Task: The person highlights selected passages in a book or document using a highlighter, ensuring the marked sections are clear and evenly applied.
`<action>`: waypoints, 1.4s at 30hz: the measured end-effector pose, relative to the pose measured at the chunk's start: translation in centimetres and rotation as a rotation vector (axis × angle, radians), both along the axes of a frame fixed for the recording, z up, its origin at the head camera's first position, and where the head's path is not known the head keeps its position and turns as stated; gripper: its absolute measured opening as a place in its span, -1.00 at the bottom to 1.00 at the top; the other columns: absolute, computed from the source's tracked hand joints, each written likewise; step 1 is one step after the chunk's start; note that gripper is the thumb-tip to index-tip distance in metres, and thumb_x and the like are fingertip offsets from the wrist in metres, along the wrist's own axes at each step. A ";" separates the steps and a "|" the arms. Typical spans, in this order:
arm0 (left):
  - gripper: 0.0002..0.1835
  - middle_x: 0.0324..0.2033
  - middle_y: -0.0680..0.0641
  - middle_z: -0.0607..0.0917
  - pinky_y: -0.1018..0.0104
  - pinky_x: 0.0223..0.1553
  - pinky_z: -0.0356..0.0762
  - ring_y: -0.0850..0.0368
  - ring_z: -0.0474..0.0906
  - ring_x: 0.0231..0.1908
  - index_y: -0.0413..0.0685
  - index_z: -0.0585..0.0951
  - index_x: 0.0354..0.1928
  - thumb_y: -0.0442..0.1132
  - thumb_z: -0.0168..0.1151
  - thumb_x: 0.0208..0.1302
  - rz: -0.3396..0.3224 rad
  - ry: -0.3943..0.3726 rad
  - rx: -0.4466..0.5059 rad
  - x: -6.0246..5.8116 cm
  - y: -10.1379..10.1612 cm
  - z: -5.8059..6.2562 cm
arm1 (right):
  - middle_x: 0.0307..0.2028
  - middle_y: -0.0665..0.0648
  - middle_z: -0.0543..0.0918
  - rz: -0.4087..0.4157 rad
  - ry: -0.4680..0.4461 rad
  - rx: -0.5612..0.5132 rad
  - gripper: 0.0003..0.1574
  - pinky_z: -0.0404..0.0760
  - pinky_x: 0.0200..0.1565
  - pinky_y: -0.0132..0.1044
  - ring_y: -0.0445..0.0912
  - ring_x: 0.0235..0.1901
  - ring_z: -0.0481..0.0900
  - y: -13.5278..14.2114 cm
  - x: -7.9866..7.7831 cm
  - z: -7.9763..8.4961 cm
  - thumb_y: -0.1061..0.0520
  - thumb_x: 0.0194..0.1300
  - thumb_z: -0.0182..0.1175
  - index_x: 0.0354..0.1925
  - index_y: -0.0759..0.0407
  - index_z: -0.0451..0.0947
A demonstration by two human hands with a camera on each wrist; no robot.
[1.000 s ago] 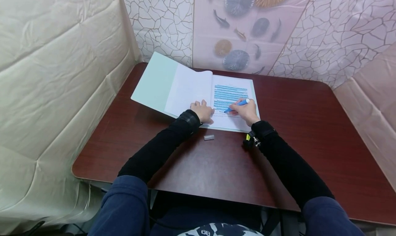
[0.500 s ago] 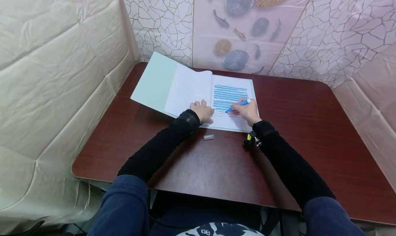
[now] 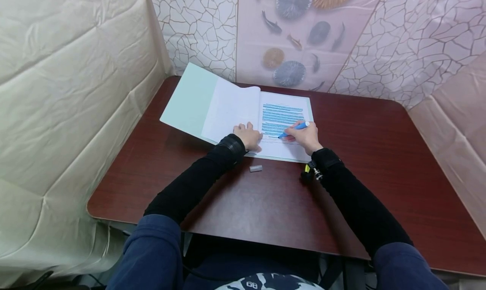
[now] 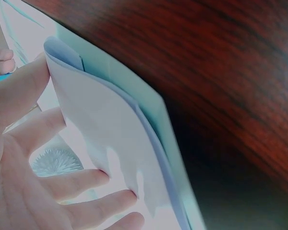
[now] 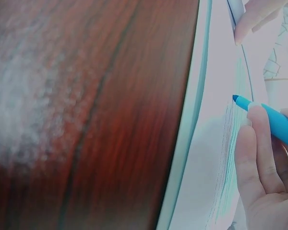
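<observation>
A pale green folder (image 3: 189, 100) lies open, with white sheets inside. Its right page (image 3: 279, 150) carries printed lines, most of them marked over in blue. My right hand (image 3: 306, 137) pinches a blue highlighter (image 3: 298, 127), its tip right at a line low in the marked block. In the right wrist view the highlighter (image 5: 278, 125) shows uncapped, its dark tip at the printed text. My left hand (image 3: 247, 137) rests with spread fingers on the folded-over left page (image 3: 224, 112), beside the fold. The left wrist view shows its fingertips (image 4: 130, 196) touching that curled paper.
A small grey cap-like piece (image 3: 256, 168) lies on the brown table (image 3: 243, 201) in front of the folder. A black and yellow item (image 3: 306, 172) shows beside my right wrist. Patterned curtains (image 3: 197, 28) stand behind the table, a cream one (image 3: 76, 91) at the left.
My right hand has slid slightly to the right with the highlighter, its tip moving along the line. My left hand has stayed in place on the paper.
</observation>
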State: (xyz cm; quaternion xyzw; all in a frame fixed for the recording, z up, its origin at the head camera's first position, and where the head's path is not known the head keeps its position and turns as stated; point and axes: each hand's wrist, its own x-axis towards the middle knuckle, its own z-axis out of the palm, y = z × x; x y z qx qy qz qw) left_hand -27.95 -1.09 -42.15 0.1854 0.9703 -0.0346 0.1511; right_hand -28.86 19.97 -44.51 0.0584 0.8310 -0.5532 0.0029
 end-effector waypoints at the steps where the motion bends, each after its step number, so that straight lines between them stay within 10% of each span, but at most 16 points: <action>1: -0.31 0.37 -0.25 0.24 -0.08 0.28 0.22 -0.23 0.23 0.28 0.26 0.26 0.44 0.19 0.12 0.31 0.000 0.002 -0.001 0.1 0.0 0.0 | -0.53 0.02 0.76 0.000 0.003 -0.002 -0.75 0.64 -0.30 -0.48 -0.22 -0.51 0.74 0.0 0.0 0.0 0.13 0.18 0.33 -0.29 0.28 0.53; 42: -0.31 0.40 -0.26 0.20 -0.10 0.28 0.22 -0.23 0.22 0.29 0.25 0.24 0.45 0.19 0.11 0.31 0.001 -0.001 -0.007 0.1 0.3 0.0 | -0.52 0.04 0.76 -0.016 0.009 0.043 -0.75 0.64 -0.28 -0.47 -0.18 -0.48 0.75 1.4 0.5 0.2 0.10 0.17 0.35 -0.33 0.26 0.55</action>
